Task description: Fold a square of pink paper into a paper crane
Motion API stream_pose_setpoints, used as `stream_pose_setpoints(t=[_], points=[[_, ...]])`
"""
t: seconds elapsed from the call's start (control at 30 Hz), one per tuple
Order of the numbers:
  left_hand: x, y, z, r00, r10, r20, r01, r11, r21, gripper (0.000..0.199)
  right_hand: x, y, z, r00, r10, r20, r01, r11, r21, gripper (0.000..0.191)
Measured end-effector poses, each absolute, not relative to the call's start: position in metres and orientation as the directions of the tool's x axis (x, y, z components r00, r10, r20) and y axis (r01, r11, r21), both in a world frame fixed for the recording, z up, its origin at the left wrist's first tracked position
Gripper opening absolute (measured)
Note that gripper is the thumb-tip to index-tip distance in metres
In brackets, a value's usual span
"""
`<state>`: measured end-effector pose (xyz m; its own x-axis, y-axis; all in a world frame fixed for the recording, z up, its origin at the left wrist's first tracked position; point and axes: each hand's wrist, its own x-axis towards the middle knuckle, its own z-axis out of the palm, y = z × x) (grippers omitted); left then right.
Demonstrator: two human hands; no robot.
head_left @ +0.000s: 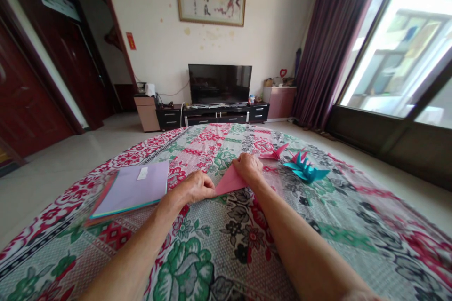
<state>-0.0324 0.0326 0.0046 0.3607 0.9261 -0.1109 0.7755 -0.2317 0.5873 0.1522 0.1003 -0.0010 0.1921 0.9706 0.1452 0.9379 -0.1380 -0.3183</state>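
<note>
A pink sheet of origami paper (229, 182), folded to a roughly triangular shape, lies on the table between my hands. My left hand (199, 186) pinches its left corner between closed fingers. At its upper right edge, my right hand (249, 169) grips the paper, with the fingers curled and partly hidden behind the knuckles. Just beyond the right hand sits a folded pink paper figure (277, 152) with pointed ends. Blue folded paper figures (306, 169) stand close together farther right, with more pink paper showing behind them.
A stack of coloured paper sheets (132, 188), lavender on top with a small white label (142, 173), lies left of my left hand. A flowered tablecloth (187, 270) covers the round table. Beyond it are a television (221, 83) on a low cabinet and a purple curtain (330, 42).
</note>
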Motion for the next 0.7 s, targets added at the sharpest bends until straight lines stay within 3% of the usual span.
stream_pose_setpoints(t=[0.17,0.27,0.37,0.47,0.7], points=[[-0.032,0.033,0.006,0.357,0.926,-0.126,0.778,-0.22,0.589,0.029,0.155,0.098,0.008,0.228,0.968,0.108,0.923,-0.179,-0.34,0.036],[-0.033,0.034,0.006,0.376,0.921,-0.099,0.773,-0.253,0.582,0.028,0.151,0.076,0.008,0.177,0.966,0.189,0.936,-0.106,-0.336,0.038],[-0.034,0.034,0.005,0.418,0.906,-0.07,0.757,-0.304,0.578,0.029,0.139,0.048,0.001,-0.147,0.89,0.431,0.945,0.255,-0.206,0.029],[-0.034,0.034,0.003,0.428,0.902,-0.06,0.763,-0.325,0.559,0.026,0.13,0.033,-0.009,-0.321,0.847,0.425,0.897,0.415,-0.15,0.025],[-0.034,0.033,0.002,0.409,0.911,-0.053,0.76,-0.308,0.572,0.026,0.15,0.057,-0.015,-0.055,0.93,0.364,0.956,0.154,-0.249,0.036]])
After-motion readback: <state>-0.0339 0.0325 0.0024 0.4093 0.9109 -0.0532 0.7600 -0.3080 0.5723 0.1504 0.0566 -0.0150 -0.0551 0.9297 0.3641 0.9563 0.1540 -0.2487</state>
